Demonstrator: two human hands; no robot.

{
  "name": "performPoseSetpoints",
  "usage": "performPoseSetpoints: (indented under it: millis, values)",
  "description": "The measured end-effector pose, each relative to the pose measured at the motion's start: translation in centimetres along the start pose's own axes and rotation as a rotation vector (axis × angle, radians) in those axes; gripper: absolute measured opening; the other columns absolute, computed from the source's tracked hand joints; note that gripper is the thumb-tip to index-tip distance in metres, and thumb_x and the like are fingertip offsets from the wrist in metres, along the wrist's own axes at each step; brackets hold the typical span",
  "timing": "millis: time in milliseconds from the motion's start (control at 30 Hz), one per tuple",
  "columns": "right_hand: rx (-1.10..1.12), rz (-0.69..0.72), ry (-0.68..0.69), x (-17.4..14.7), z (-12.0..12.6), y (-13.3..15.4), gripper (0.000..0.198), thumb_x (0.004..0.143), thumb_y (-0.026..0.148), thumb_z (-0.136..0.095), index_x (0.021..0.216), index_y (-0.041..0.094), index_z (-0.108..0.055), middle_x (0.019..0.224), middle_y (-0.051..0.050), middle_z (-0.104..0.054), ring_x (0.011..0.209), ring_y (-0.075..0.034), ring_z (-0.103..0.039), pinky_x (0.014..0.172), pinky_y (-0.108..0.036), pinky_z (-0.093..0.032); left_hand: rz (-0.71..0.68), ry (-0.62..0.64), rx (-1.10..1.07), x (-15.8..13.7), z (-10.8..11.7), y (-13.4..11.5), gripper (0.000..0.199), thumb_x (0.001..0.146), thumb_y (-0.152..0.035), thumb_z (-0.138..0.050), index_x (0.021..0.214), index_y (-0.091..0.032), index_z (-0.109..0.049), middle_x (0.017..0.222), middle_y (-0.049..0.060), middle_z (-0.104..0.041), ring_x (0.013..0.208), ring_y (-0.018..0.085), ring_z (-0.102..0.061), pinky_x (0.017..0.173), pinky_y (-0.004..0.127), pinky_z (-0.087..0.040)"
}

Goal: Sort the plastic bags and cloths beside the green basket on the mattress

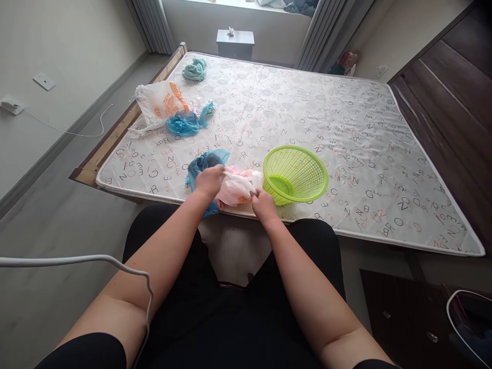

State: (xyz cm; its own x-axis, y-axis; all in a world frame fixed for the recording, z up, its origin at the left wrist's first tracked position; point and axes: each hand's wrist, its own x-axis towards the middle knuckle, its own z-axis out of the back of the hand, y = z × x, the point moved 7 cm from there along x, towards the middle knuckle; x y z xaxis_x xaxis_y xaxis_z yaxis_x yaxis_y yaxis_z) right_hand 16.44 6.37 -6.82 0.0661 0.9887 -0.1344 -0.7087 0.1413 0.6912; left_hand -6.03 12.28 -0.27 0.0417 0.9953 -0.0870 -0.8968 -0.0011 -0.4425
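Pink-and-white thin plastic bag (236,187) lay bunched at the near edge of the bare lettered mattress (346,154), long axis left-right between my hands. Left hand (209,180) and right hand (262,201) both had fingers pinched shut on its ends. Green plastic basket (295,174) sat just right; crumpled blue plastic bag (203,164) touching, left.

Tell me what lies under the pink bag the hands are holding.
A blue bag shows under the pink bag, sticking out past the left hand. Below it is the mattress. The right hand grips the pink bag too. Anything between the bags is covered.
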Motion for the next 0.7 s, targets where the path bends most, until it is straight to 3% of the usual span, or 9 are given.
performPoseSetpoints:
  millis: [100,167,233,333,367,433,500,567,700]
  values:
    - [0.12,-0.019,-0.1,-0.1,0.9,0.0,0.036,0.1,0.049,-0.05,0.076,0.024,-0.058,0.069,-0.003,-0.06,0.066,-0.022,-0.052,0.067,-0.033,-0.037,0.171,-0.186,-0.128,1.3,3.5,3.7,0.027,0.104,-0.029,-0.054,0.121,-0.015,-0.07,0.111,0.012,-0.075,0.105,0.028,-0.067,0.095,0.045,-0.049]
    - [0.223,-0.018,-0.129,-0.3,1.0,0.2,0.038,0.1,0.052,-0.049,0.074,0.025,-0.054,0.067,-0.001,-0.059,0.066,-0.021,-0.053,0.067,-0.032,-0.038,0.211,-0.304,-0.196,1.3,5.0,4.8,0.032,0.103,-0.023,-0.055,0.132,-0.011,-0.063,0.121,0.016,-0.071,0.113,0.029,-0.065,0.103,0.049,-0.047]
    - [0.331,0.001,-0.13,-0.4,0.9,0.6,0.04,0.1,0.056,-0.048,0.075,0.025,-0.054,0.066,-0.001,-0.059,0.067,-0.021,-0.055,0.067,-0.032,-0.041,0.09,-0.491,-0.21,0.6,6.3,3.8,0.042,0.102,-0.018,-0.055,0.143,-0.008,-0.053,0.138,0.02,-0.062,0.131,0.03,-0.057,0.114,0.052,-0.043]
    - [0.431,0.054,-0.147,-0.7,0.9,1.6,0.044,0.1,0.062,-0.048,0.08,0.024,-0.06,0.071,-0.001,-0.063,0.071,-0.021,-0.06,0.07,-0.032,-0.045,-0.3,-0.72,-0.167,-1.7,6.5,-0.5,0.047,0.101,-0.017,-0.052,0.147,-0.01,-0.047,0.149,0.02,-0.054,0.148,0.029,-0.044,0.126,0.053,-0.033]
    - [0.447,0.071,-0.158,-0.8,1.0,1.9,0.045,0.1,0.062,-0.047,0.084,0.024,-0.064,0.074,-0.002,-0.066,0.073,-0.021,-0.061,0.072,-0.032,-0.047,-0.42,-0.71,-0.16,-2.4,5.8,-2.0,0.041,0.099,-0.016,-0.052,0.141,-0.013,-0.052,0.142,0.018,-0.06,0.143,0.028,-0.05,0.124,0.052,-0.037]
    - [0.478,0.078,-0.174,-1.0,1.0,2.0,0.049,0.101,0.064,-0.045,0.095,0.023,-0.07,0.079,-0.003,-0.07,0.075,-0.022,-0.064,0.075,-0.033,-0.049,-0.589,-0.561,-0.147,-2.9,3.8,-4.3,0.029,0.096,-0.014,-0.051,0.123,-0.02,-0.06,0.119,0.012,-0.07,0.122,0.026,-0.064,0.111,0.048,-0.051]
    - [0.526,0.041,-0.175,-1.0,0.9,1.6,0.054,0.102,0.067,-0.042,0.104,0.021,-0.072,0.08,-0.004,-0.072,0.074,-0.022,-0.067,0.075,-0.034,-0.052,-0.657,-0.453,-0.147,-3.1,2.2,-5.4,0.023,0.092,-0.013,-0.051,0.11,-0.023,-0.063,0.104,0.008,-0.071,0.105,0.025,-0.069,0.098,0.044,-0.058]
    - [0.57,-0.001,-0.183,-0.9,0.7,1.1,0.058,0.101,0.069,-0.042,0.108,0.02,-0.072,0.077,-0.004,-0.073,0.074,-0.023,-0.07,0.074,-0.034,-0.053,-0.637,-0.489,-0.17,-3.2,1.9,-5.6,0.023,0.09,-0.014,-0.054,0.109,-0.023,-0.062,0.103,0.008,-0.071,0.105,0.026,-0.069,0.098,0.044,-0.059]
    - [0.604,-0.033,-0.209,-0.6,0.7,0.4,0.06,0.099,0.073,-0.044,0.103,0.019,-0.07,0.074,-0.004,-0.072,0.075,-0.023,-0.071,0.073,-0.034,-0.054,-0.444,-0.626,-0.248,-2.7,3.1,-4.3,0.032,0.092,-0.019,-0.061,0.124,-0.022,-0.056,0.121,0.011,-0.068,0.122,0.028,-0.063,0.111,0.048,-0.052]
